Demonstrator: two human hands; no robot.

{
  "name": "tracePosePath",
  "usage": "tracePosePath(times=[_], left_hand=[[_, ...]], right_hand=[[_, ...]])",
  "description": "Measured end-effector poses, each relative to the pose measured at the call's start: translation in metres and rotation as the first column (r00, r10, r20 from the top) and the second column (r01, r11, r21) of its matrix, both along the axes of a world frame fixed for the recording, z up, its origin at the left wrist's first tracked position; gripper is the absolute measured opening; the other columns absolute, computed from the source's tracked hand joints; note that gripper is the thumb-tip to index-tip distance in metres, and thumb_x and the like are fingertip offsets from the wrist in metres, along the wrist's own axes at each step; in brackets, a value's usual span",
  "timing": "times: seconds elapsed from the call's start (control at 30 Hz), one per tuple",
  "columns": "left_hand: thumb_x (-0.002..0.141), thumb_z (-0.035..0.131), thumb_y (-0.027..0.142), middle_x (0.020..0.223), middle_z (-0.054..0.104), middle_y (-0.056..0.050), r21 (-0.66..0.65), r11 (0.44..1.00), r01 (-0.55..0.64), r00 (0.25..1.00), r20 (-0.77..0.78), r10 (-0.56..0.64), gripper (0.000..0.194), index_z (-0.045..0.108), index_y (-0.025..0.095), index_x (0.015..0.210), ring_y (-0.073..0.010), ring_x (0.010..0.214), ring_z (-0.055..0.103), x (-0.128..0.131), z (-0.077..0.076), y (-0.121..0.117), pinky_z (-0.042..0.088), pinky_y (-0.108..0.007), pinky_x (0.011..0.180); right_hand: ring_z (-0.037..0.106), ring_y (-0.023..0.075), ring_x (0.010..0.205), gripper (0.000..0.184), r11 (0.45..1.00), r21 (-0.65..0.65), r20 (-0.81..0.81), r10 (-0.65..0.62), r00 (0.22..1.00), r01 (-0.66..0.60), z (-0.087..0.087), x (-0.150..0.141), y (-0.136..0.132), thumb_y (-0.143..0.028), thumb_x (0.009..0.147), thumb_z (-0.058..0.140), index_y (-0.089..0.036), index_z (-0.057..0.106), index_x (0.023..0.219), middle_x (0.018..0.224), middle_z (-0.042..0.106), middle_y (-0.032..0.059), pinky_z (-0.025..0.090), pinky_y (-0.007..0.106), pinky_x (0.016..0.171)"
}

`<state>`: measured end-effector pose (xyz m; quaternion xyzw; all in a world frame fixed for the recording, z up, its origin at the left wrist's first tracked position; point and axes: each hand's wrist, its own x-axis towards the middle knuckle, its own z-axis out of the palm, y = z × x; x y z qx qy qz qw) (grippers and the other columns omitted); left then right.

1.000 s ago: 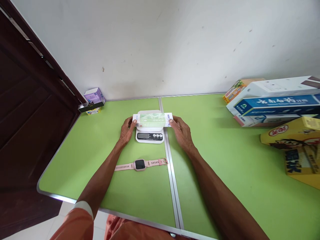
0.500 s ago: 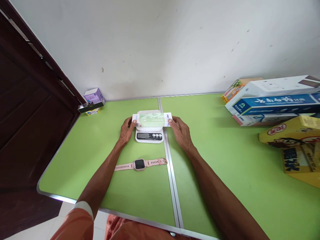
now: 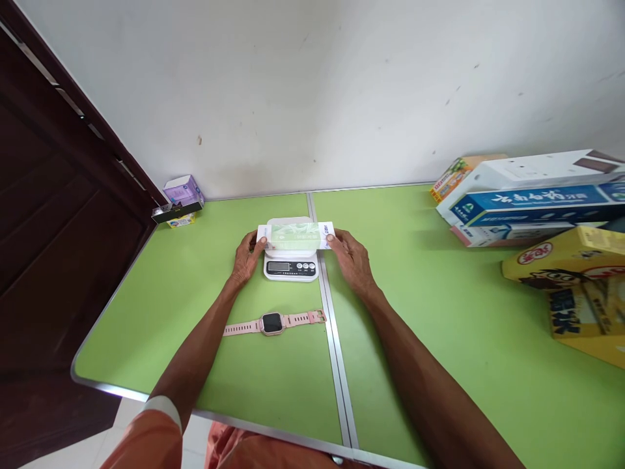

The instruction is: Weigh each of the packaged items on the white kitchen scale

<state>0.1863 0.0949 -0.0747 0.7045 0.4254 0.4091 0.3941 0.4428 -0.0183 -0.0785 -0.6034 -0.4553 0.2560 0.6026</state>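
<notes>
A long white and pale green box (image 3: 295, 236), like a toothpaste carton, lies crosswise over the platform of a white kitchen scale (image 3: 291, 268). My left hand (image 3: 249, 256) grips its left end, thumb on the near face. At the other end my right hand (image 3: 352, 260) holds it the same way. Whether the box rests on the platform or hovers just above it, I cannot tell. The scale's display and buttons face me, and the display looks blank. Nearer to me, a pink smartwatch (image 3: 272, 323) lies stretched out flat, its left strap tip hidden by my left forearm.
Several cartons are stacked at the right, among them a blue toothpaste box (image 3: 537, 203) and a yellow box (image 3: 581, 260). Small boxes, one purple (image 3: 184, 189), stand in the far left corner. A metal seam (image 3: 336, 365) crosses the green table (image 3: 415, 312); a wall rises behind.
Both hands still hold the box over the scale, with hardly any movement. The whole view has shifted very slightly.
</notes>
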Motion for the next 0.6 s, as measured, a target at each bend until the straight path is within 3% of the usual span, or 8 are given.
tracePosePath(times=[0.2, 0.3, 0.43, 0.53, 0.6], left_hand=[[0.092, 0.058, 0.091, 0.134, 0.080, -0.018, -0.011, 1.000, 0.001, 1.000, 0.013, -0.001, 0.085, 0.070, 0.018, 0.135, -0.0327, 0.123, 0.075, 0.001, -0.002, 0.000, 0.060, -0.048, 0.109], [0.091, 0.060, 0.091, 0.133, 0.079, -0.019, -0.004, 1.000, -0.016, 0.999, 0.037, 0.016, 0.085, 0.070, 0.018, 0.134, -0.0332, 0.122, 0.075, 0.004, 0.002, -0.001, 0.061, -0.049, 0.107], [0.093, 0.059, 0.090, 0.132, 0.079, -0.019, 0.063, 0.996, -0.060, 0.998, 0.010, 0.060, 0.083, 0.070, 0.017, 0.133, -0.0331, 0.119, 0.074, 0.010, 0.015, -0.004, 0.062, -0.049, 0.103], [0.096, 0.056, 0.089, 0.133, 0.078, -0.018, 0.073, 0.997, -0.019, 0.999, -0.029, 0.021, 0.082, 0.071, 0.018, 0.135, -0.0326, 0.116, 0.074, 0.018, 0.030, -0.011, 0.063, -0.046, 0.095], [0.098, 0.055, 0.087, 0.135, 0.078, -0.018, 0.069, 0.997, 0.022, 0.999, -0.033, -0.020, 0.081, 0.072, 0.018, 0.138, -0.0330, 0.117, 0.074, 0.026, 0.043, -0.018, 0.064, -0.044, 0.092]], right_hand=[[0.077, 0.0364, 0.118, 0.069, 1.000, 0.002, -0.035, 0.023, 0.999, -0.023, 0.000, 0.000, 0.001, -0.086, 0.093, 0.065, -0.025, 0.079, 0.121, 0.124, 0.085, 0.0120, 0.058, 0.059, 0.110], [0.077, 0.0350, 0.113, 0.070, 0.998, -0.004, -0.087, 0.060, 0.994, -0.060, 0.001, -0.001, -0.002, -0.085, 0.091, 0.068, -0.025, 0.077, 0.125, 0.118, 0.084, 0.0116, 0.062, 0.057, 0.103], [0.075, 0.0279, 0.093, 0.066, 0.990, -0.008, -0.134, 0.136, 0.982, -0.138, 0.011, -0.001, -0.016, -0.080, 0.090, 0.074, -0.025, 0.071, 0.127, 0.110, 0.081, 0.0095, 0.064, 0.044, 0.078], [0.067, 0.0216, 0.079, 0.061, 0.996, 0.018, -0.110, 0.086, 0.990, -0.084, 0.026, 0.001, -0.034, -0.077, 0.094, 0.072, -0.025, 0.070, 0.126, 0.108, 0.078, 0.0069, 0.060, 0.039, 0.067], [0.066, 0.0203, 0.076, 0.059, 0.999, 0.043, -0.113, 0.026, 0.993, -0.021, 0.038, 0.004, -0.049, -0.074, 0.096, 0.073, -0.026, 0.070, 0.129, 0.108, 0.078, 0.0057, 0.061, 0.039, 0.068]])
